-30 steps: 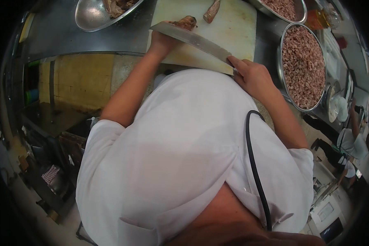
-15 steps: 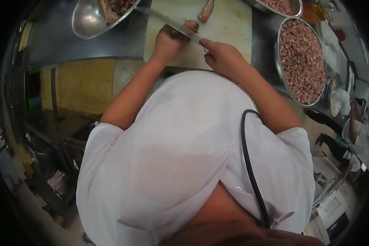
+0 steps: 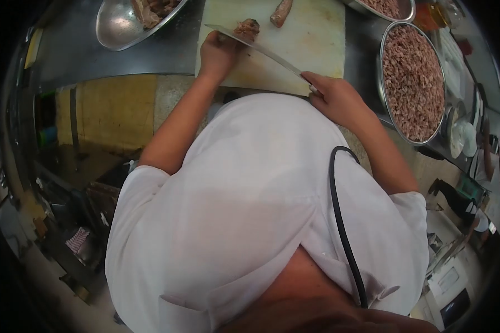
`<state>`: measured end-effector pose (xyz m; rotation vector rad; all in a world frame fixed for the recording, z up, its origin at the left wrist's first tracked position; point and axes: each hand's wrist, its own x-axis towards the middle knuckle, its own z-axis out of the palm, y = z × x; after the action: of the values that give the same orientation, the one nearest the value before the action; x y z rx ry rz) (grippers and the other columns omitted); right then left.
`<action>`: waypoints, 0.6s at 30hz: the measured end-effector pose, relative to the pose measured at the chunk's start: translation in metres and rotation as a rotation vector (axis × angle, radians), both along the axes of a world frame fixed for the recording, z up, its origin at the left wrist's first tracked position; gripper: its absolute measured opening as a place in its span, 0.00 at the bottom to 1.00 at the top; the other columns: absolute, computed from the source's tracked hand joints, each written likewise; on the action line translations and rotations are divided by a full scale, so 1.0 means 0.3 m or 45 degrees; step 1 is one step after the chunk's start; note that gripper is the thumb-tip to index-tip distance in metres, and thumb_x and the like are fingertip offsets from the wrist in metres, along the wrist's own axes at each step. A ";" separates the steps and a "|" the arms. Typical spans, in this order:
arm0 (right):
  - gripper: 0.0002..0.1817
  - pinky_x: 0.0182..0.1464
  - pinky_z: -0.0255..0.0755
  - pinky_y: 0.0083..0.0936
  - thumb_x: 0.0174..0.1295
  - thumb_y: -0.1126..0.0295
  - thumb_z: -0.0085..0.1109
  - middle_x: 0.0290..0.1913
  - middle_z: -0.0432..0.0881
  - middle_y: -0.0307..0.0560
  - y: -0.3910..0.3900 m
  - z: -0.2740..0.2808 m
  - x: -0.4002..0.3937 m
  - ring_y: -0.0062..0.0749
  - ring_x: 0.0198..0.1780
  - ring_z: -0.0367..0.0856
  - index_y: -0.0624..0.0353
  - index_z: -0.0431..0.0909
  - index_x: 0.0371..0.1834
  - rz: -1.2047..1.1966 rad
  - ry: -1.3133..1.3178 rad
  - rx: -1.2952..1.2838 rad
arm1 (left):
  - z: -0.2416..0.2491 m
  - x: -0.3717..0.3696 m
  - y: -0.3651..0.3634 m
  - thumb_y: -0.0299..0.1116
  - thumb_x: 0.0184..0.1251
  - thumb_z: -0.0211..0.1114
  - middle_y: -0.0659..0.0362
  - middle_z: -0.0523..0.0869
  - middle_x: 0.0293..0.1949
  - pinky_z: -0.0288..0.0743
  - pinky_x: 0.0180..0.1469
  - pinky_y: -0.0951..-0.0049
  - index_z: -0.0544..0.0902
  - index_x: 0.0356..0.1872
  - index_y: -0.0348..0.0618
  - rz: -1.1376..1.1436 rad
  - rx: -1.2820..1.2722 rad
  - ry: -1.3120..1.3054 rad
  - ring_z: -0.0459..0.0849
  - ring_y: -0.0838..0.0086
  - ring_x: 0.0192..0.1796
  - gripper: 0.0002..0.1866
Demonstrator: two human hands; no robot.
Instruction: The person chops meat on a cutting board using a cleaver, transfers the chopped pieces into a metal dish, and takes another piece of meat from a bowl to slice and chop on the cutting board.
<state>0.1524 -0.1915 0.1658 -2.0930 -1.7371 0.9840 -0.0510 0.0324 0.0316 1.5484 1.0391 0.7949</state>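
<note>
My right hand (image 3: 339,100) is closed round the handle of a long knife (image 3: 278,58). The blade slants up and left across the pale cutting board (image 3: 316,44), its far end passing over the fingers of my left hand (image 3: 219,54). Those fingers are closed on a brown piece of meat (image 3: 248,28) near the board's left side, and the blade lies right at its near edge. Part of the left fingers is hidden behind the blade. A second, longer meat piece (image 3: 281,13) rests farther back on the board.
To the right stands an oval metal tray (image 3: 381,83) heaped with chopped meat (image 3: 414,83). Another metal pan (image 3: 410,12) of chopped meat is behind it. At the far left, a steel bowl (image 3: 114,30) holds larger meat chunks (image 3: 150,14). People are visible at the right edge.
My right hand has drawn the knife to the right and closer to my body. My left hand has shifted slightly left with the meat piece.
</note>
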 end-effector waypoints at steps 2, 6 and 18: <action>0.29 0.50 0.80 0.40 0.61 0.72 0.62 0.46 0.87 0.61 0.035 -0.023 -0.003 0.53 0.46 0.88 0.56 0.76 0.69 0.031 -0.013 0.053 | 0.044 -0.009 -0.007 0.35 0.73 0.66 0.54 0.89 0.48 0.77 0.53 0.72 0.82 0.54 0.32 -0.087 0.117 0.191 0.84 0.73 0.48 0.17; 0.27 0.48 0.79 0.44 0.61 0.72 0.60 0.41 0.87 0.61 0.141 -0.104 -0.061 0.56 0.44 0.86 0.56 0.77 0.66 0.062 -0.067 0.125 | -0.001 -0.004 -0.024 0.38 0.65 0.70 0.44 0.91 0.43 0.81 0.50 0.64 0.84 0.48 0.33 -0.128 0.474 0.146 0.90 0.55 0.46 0.18; 0.23 0.23 0.66 0.23 0.65 0.70 0.61 0.26 0.73 0.36 0.179 -0.164 0.007 0.19 0.23 0.73 0.64 0.79 0.63 -0.502 0.843 -0.128 | -0.035 -0.120 0.029 0.38 0.65 0.68 0.53 0.90 0.36 0.79 0.47 0.76 0.83 0.56 0.29 -0.102 0.032 0.158 0.85 0.76 0.41 0.24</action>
<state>0.1545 -0.1379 0.1167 -1.7624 -0.9299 1.4326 -0.0871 0.0412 0.0209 1.6674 1.0532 0.6659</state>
